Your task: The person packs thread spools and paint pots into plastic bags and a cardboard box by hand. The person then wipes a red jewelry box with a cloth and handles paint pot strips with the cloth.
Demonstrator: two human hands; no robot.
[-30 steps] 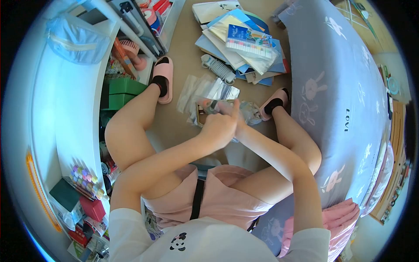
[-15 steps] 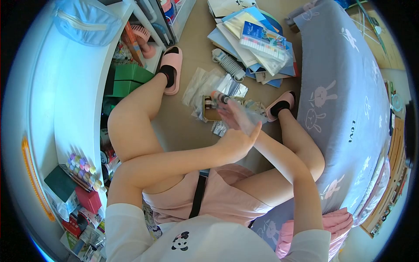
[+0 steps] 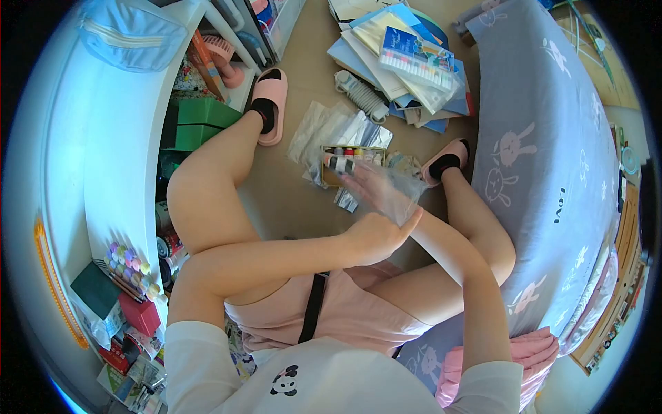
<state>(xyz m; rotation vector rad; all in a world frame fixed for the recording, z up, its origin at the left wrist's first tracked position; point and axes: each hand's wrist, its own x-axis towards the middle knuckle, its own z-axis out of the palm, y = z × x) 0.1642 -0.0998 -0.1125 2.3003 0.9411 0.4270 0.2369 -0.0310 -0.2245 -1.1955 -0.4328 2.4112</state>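
Note:
My right hand [image 3: 372, 185] reaches into a clear plastic bag [image 3: 401, 200]. At its fingertips is a small bottle [image 3: 340, 164] with a dark band, lying tilted above a shallow box [image 3: 332, 181]. Several little bottles with red, white and yellow parts stand in that box. My left hand [image 3: 378, 238] is closed at the bag's lower end, close by my right wrist, with its thumb pointing up and right. Its fingertips are partly hidden behind the hand. More clear plastic bags [image 3: 309, 141] and silvery packets [image 3: 369, 134] lie around the box on the floor.
Beyond the box are a coiled grey cord [image 3: 362, 96] and a pile of books and folders topped by a marker set [image 3: 417, 65]. A bed with a bunny-print cover [image 3: 545, 152] borders the right. A white desk [image 3: 124, 186] and green boxes [image 3: 200, 124] stand left.
My right hand has moved the small bottle slightly down and left, turning it flatter. More bottles in the box now show. My left hand has shifted slightly with the bag.

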